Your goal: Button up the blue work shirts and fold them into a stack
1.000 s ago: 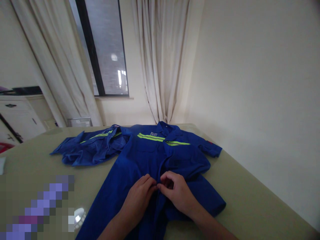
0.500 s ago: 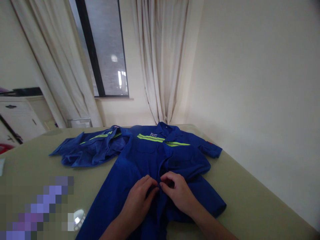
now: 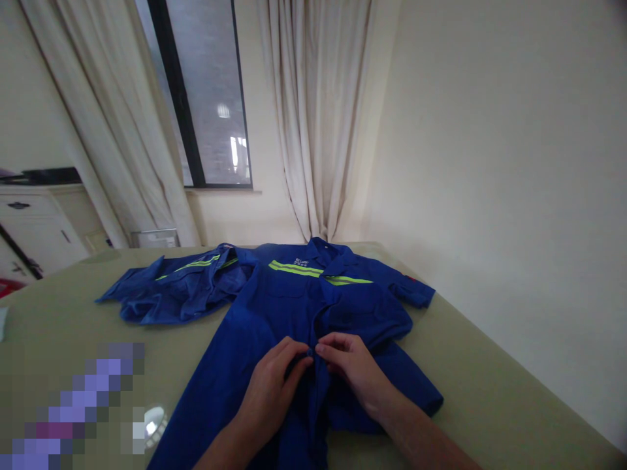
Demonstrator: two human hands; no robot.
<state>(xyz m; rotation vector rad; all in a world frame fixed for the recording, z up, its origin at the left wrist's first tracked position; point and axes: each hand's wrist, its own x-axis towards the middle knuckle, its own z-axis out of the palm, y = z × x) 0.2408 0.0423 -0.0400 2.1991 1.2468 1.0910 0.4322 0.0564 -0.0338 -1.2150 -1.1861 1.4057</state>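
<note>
A blue work garment [image 3: 289, 313] with yellow-green reflective strips lies spread on the table, its collar at the far side. Over its middle front edge, my left hand [image 3: 279, 378] pinches the fabric beside a small round fastener. My right hand [image 3: 350, 365] is closed at the same front edge, thumb and fingertip pinched on the cloth just right of the left fingertips. Another blue garment [image 3: 181, 287] with similar strips lies crumpled to the left.
The greenish table [image 3: 490, 385] meets the wall on the right. A shiny round object [image 3: 155, 421] sits at the lower left, near a pixelated area. Behind are curtains [image 3: 318, 117], a window [image 3: 210, 91] and a white cabinet [image 3: 42, 222].
Both hands have shifted slightly up the front edge. The right thumb and finger have closed together from a wider curl, and a small fastener now shows by the left fingertips.
</note>
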